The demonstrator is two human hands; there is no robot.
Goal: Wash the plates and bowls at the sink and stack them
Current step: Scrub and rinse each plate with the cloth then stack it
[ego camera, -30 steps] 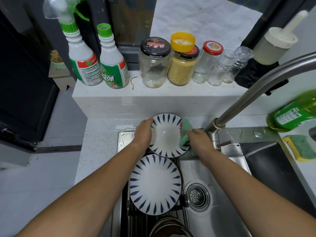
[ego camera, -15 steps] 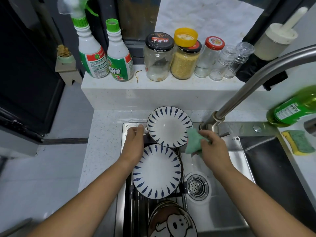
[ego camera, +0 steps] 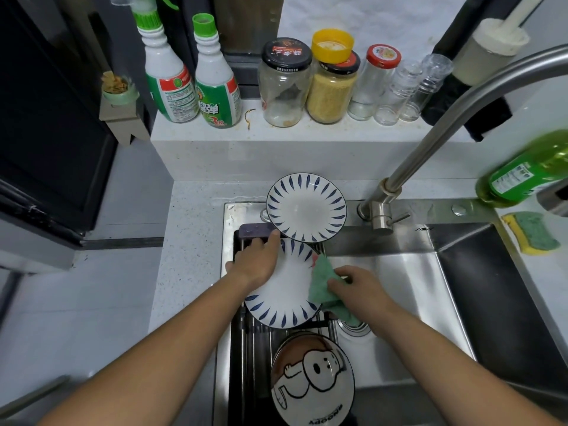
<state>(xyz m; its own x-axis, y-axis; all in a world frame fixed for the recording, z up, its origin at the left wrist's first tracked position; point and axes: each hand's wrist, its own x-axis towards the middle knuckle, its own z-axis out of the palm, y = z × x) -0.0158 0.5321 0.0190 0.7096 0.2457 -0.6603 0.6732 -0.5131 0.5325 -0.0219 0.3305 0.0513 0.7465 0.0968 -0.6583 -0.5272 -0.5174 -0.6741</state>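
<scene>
Two white plates with blue dashes round the rim lie at the left of the sink. The far plate rests at the sink's back edge, with no hand on it. The near plate lies on a black rack. My left hand grips its left rim, thumb on top. My right hand holds a green cloth against the plate's right rim. A bowl with a cartoon dog sits on the rack nearest me.
The steel basin and drain lie right of the rack. The faucet arches over the right side. A green soap bottle and a sponge sit at the right. Jars and spray bottles line the back ledge.
My left hand let go of the far plate and came back to the near plate's left rim. My right hand carried the cloth from the far plate to the near plate.
</scene>
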